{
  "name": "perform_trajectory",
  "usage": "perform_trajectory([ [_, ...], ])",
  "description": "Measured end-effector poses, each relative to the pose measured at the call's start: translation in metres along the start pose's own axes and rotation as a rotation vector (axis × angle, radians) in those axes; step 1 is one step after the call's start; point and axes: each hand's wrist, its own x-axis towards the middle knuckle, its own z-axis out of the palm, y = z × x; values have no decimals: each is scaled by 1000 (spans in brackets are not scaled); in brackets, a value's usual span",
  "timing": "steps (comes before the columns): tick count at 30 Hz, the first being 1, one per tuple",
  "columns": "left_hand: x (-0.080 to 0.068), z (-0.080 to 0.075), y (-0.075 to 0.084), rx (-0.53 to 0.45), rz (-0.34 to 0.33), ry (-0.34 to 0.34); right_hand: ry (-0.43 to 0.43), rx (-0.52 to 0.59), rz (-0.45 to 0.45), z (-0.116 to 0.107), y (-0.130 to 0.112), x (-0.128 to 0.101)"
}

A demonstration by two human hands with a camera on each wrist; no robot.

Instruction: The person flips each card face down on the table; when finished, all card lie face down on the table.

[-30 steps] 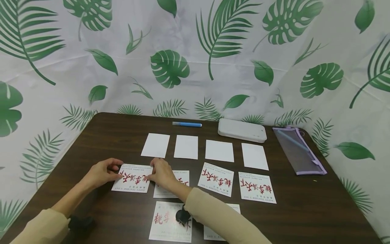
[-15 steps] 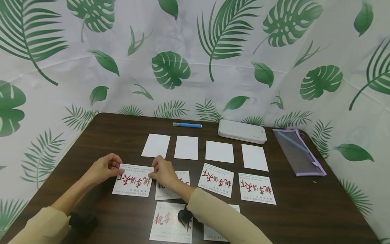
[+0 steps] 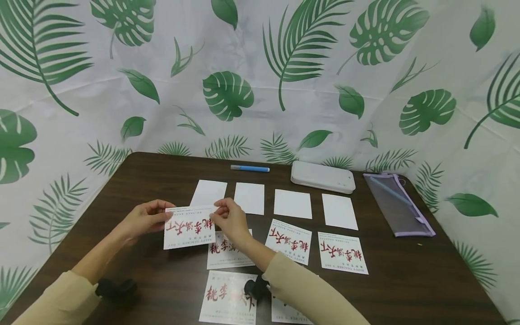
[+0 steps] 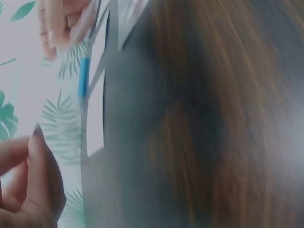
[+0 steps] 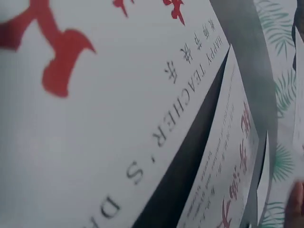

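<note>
A white card with red Chinese characters [image 3: 188, 232] is held up in front of me, tilted, its print upside down. My left hand [image 3: 148, 220] pinches its left edge near the top corner between thumb and fingers. At the opposite edge my right hand [image 3: 232, 222] pinches it the same way. The left wrist view shows my left thumb and fingers [image 4: 35, 185] pressed together at the lower left. Under the held card's right side lies another printed card [image 3: 227, 253], partly covered by my right hand. A printed card [image 5: 118, 133] fills much of the right wrist view.
More printed cards [image 3: 343, 253] lie flat at the right and near the front. Behind them is a row of blank white cards [image 3: 292, 203]. A blue marker [image 3: 249, 168], a white case [image 3: 322, 176] and a purple-edged mesh pouch [image 3: 398, 205] lie along the back.
Both hands have lifted the card from the table's left side and moved it rightward and up. It now overlaps a blank card and a neighbouring printed card in the head view.
</note>
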Motion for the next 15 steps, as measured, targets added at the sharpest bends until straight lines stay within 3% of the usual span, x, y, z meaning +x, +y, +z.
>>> perform_trajectory([
  [3, 4, 10, 5, -140, 13, 53, 84, -115, -156, -3, -4, 0],
  [7, 12, 30, 13, -276, 60, 99, 33, -252, -333, -1, -12, -4],
  [10, 17, 45, 19, -314, 87, 122, -26, -350, -397, 1, -16, -8],
  [15, 23, 62, 29, -358, 96, 165, -14, -492, -456, 0, -14, -12],
])
